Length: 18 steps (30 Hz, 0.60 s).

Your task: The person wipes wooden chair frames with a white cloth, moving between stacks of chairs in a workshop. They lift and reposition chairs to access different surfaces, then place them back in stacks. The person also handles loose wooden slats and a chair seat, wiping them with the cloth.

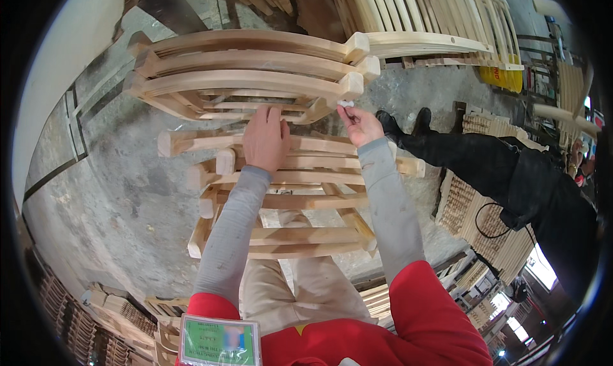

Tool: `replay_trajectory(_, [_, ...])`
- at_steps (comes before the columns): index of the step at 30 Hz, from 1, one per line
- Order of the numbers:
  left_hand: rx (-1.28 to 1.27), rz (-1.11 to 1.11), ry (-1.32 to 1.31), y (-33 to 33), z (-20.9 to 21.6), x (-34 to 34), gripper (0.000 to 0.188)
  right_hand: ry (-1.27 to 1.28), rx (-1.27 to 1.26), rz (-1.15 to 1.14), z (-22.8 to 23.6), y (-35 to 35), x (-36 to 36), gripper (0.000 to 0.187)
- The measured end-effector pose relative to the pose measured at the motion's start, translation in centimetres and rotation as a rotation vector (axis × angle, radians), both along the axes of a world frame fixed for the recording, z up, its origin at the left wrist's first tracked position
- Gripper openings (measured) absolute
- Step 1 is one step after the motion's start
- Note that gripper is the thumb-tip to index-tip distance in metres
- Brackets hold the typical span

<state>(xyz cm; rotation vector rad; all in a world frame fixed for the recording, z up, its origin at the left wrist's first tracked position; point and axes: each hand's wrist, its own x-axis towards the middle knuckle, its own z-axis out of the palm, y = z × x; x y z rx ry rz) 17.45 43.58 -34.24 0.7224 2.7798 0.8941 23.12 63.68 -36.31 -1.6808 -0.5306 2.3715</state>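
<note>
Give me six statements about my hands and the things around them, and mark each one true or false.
1. The right hand holds a small white item at its fingertips. True.
2. The left hand wears a glove. False: it is bare.
3. The upper wooden frames have curved rails. True.
4. The yellow container is at the picture's lower left. False: it is at the upper right.
5. Grey sleeves cover both forearms. True.
6. The other person, in dark clothes, is on the left side. False: they are on the right.
</note>
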Motion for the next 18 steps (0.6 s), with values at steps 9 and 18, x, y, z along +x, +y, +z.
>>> replay_trajectory(9, [-0.167, -0.059, -0.011, 1.3, 1.6, -0.6, 0.08, 0.006, 0.23, 0.052, -0.2, -1.0, 0.5, 0.016])
replay_trajectory(18, [-0.242, -0.093, -0.096, 2.2, 1.8, -1.2, 0.079, -0.2, -0.003, -0.045, -2.5, -0.4, 0.1, 0.012])
